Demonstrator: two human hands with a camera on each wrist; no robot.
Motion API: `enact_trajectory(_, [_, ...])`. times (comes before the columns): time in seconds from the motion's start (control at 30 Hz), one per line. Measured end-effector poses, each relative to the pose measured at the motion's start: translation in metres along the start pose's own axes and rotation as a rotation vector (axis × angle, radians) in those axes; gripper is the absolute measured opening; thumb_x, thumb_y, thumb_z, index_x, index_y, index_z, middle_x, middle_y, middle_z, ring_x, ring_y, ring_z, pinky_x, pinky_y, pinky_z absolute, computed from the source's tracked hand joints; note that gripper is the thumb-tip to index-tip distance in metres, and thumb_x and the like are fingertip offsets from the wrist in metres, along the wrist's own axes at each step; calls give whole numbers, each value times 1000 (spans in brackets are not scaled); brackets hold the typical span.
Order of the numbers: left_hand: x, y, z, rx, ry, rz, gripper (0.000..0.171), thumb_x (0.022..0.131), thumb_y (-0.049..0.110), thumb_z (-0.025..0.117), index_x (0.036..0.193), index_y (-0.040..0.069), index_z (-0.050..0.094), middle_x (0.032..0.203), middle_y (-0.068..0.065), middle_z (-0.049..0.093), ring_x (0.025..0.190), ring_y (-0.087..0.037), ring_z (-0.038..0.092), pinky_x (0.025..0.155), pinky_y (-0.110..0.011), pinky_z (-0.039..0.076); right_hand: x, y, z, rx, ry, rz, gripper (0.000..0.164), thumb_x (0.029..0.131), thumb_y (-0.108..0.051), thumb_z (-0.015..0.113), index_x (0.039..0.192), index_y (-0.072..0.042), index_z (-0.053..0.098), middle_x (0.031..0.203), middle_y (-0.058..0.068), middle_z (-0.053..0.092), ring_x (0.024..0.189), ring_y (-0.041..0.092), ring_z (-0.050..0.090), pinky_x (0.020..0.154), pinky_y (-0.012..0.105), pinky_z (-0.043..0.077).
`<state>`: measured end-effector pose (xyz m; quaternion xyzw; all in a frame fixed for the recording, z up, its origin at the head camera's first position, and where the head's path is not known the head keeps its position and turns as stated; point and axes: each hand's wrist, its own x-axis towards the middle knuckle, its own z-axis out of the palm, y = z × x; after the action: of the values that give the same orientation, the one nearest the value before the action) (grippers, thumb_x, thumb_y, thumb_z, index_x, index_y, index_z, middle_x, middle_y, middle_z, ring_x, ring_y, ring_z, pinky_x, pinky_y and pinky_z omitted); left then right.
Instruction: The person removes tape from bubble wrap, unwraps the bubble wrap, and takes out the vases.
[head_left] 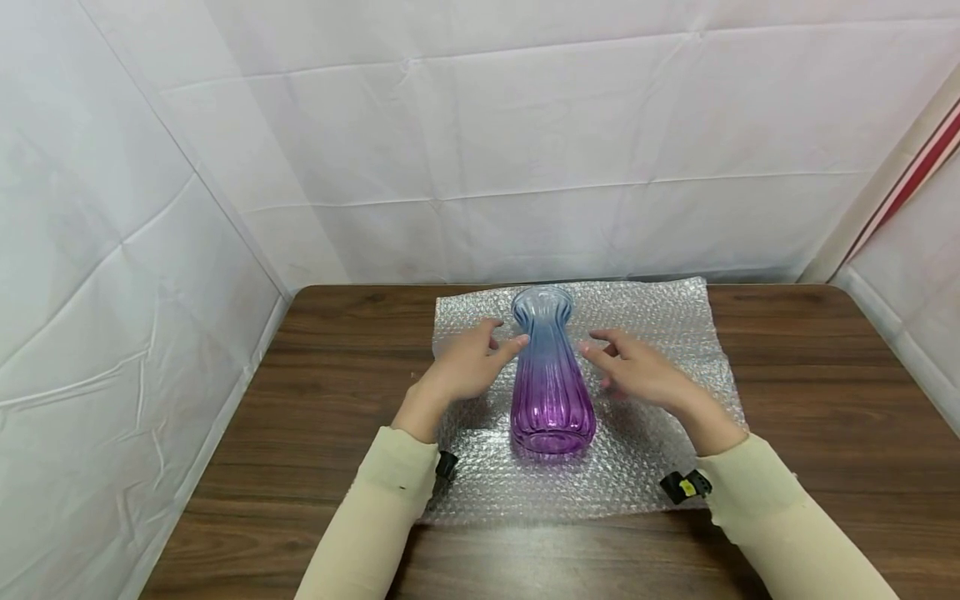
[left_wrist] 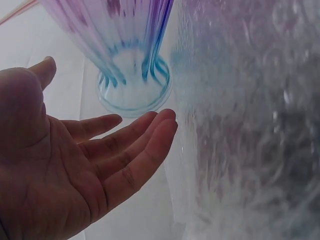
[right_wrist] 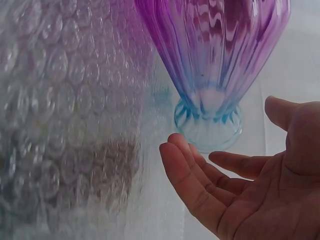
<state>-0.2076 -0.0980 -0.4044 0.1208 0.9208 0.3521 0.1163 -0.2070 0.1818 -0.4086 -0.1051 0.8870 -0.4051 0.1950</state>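
A ribbed glass vase is on a sheet of bubble wrap. Purple at its wide base, it fades to pale blue at the flared mouth, which appears above the base in the head view. My left hand is on its left side, thumb tip overlapping the vase's edge near the neck. To the right, my right hand has its fingertips close to the vase. In the left wrist view the left hand has relaxed, parted fingers; the right wrist view shows the right hand likewise, neither gripping anything.
The bubble wrap lies on a dark wood-grain table, reaching almost to its back edge. White fabric walls stand behind and at the sides. Each sleeved forearm wears a small black wrist device.
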Motion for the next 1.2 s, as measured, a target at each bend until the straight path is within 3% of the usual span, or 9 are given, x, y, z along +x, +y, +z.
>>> enact_trajectory(0.17, [3,3,6,25,-2,1,86,101,73,39,159,9,36,132,-15,69,118,-31,69,100,-50,55,4,-3,6,24,-10,-3,82,107,-58,45,162,0,25,118,24,62,84,26,68,74,39,63])
enact_trajectory(0.3, [4,7,8,40,-9,7,87,101,74,36,160,10,36,130,-15,70,118,-31,69,100,-51,55,7,-5,10,52,-21,-11,85,106,-60,44,162,1,24,130,29,61,83,25,71,73,39,64])
enact_trajectory(0.4, [5,9,10,54,-28,13,88,102,74,34,161,9,34,134,-16,69,123,-34,67,104,-53,53,9,-7,13,67,-31,-11,85,106,-60,44,162,0,24,135,31,59,81,24,72,71,39,64])
enact_trajectory(0.57, [8,10,13,57,-62,8,92,102,74,33,163,6,29,146,-20,60,135,-38,59,114,-55,46,12,-10,17,66,-39,0,85,106,-61,42,162,0,24,128,30,61,75,24,73,69,40,64])
enact_trajectory(0.63, [8,10,14,47,-77,2,94,101,75,32,163,5,27,151,-21,56,129,-38,63,113,-54,46,14,-11,18,61,-43,2,86,106,-62,41,162,0,23,127,32,61,74,24,74,69,40,64])
enact_trajectory(0.73, [10,9,16,3,-102,-7,97,100,76,33,164,4,22,152,-25,53,101,-34,76,99,-50,57,16,-12,21,68,-52,1,86,107,-62,40,163,1,22,138,36,56,77,26,76,69,41,64])
enact_trajectory(0.83, [11,9,18,-62,-130,-13,99,100,76,37,165,3,16,149,-30,54,66,-28,75,72,-42,64,16,-14,23,60,-51,-2,86,107,-62,38,163,1,21,145,38,51,76,26,75,67,40,64])
enact_trajectory(0.93, [12,9,20,-100,-148,-16,101,100,75,39,166,3,12,147,-33,53,58,-28,73,56,-37,61,16,-14,25,44,-47,-8,86,108,-62,36,163,1,20,148,38,48,76,26,73,65,40,63])
enact_trajectory(1.2, [11,10,23,-133,-162,13,97,101,73,40,166,6,16,149,-31,51,58,-28,72,52,-40,60,17,-12,27,54,-52,-10,85,109,-60,33,163,3,18,160,37,33,91,32,74,66,40,63])
